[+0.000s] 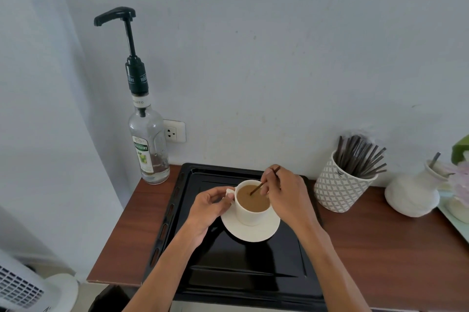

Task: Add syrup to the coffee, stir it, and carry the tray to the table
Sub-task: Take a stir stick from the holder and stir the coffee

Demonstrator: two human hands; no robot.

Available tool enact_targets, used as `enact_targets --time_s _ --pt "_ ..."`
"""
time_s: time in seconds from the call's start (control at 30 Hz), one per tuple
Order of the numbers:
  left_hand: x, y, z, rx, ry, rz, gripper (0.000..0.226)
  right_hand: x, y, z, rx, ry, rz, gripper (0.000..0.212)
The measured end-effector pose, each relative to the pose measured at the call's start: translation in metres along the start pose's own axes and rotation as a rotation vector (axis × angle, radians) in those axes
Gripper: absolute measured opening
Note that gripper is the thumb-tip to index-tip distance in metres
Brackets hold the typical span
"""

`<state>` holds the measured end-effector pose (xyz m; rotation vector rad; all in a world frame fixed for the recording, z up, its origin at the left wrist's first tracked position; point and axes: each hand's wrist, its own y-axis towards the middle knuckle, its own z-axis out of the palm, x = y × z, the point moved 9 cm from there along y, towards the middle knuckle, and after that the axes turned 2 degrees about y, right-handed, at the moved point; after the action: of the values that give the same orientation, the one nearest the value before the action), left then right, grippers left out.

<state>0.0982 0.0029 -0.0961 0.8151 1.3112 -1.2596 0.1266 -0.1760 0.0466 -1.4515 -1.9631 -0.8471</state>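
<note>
Coffee (253, 198) sits between both hands: left hand (210, 206) pinches the cup handle (230, 193), right hand (284, 194) pinches the slanted stirrer (257, 188).

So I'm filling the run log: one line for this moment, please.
phase: stirring | left hand: holds cup handle | right hand: stir stick in coffee | cup on saucer on tray | tray on counter

Tray: we see a glossy black enamelled metal baking tray (286, 255).
Cup: smooth white glazed ceramic cup (250, 215), matching white saucer (256, 233).
Bottle: clear glass syrup bottle (149, 144), black plastic pump (124, 29).
Counter: reddish-brown wood-look countertop (385, 248), satin.
</note>
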Motion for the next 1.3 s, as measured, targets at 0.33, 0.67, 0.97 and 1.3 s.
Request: enact_targets --time_s 0.33,0.67,0.97,1.3 --pt "0.004 0.002 0.0 0.005 -0.025 -0.003 0.016 -0.002 -0.008 0.003 0.016 0.088 -0.065 0.039" --pt "0.004 0.002 0.0 0.022 -0.027 -0.014 0.016 -0.008 0.001 -0.017 -0.113 -0.118 -0.102 0.045" --pt "-0.001 0.001 0.0 0.038 0.009 -0.004 0.012 0.001 0.004 -0.008 -0.155 -0.191 -0.088 0.038" --pt "0.001 0.004 0.0 0.06 0.019 0.007 0.013 0.005 -0.007 -0.007 -0.105 -0.038 -0.084 0.037"
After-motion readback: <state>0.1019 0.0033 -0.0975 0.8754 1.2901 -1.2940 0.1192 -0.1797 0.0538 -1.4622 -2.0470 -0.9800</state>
